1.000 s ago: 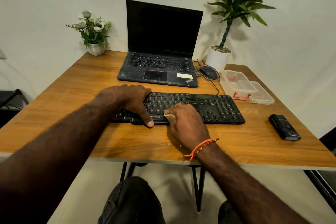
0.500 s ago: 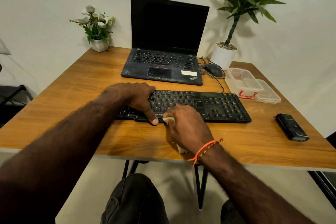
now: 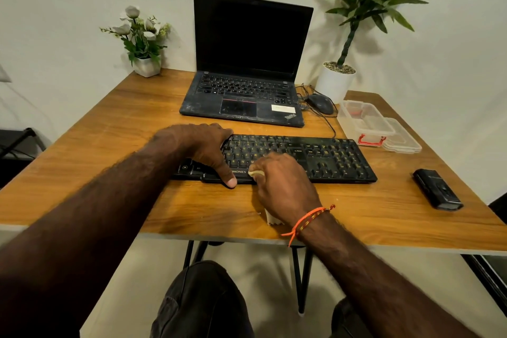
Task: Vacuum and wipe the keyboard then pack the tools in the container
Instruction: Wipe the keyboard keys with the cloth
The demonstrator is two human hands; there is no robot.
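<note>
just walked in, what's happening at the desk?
A person is wiping the black keyboard. The left hand rests on its left end, thumb on the front edge, steadying it. The right hand holds a pale cloth against the front keys. The clear container sits open and the black handheld vacuum lies untouched, both to the right.

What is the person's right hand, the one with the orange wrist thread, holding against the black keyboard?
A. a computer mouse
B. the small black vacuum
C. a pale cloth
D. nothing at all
C: the right hand grips a pale cloth on the front edge of the keyboard, while the small black vacuum lies apart on the table.
</note>
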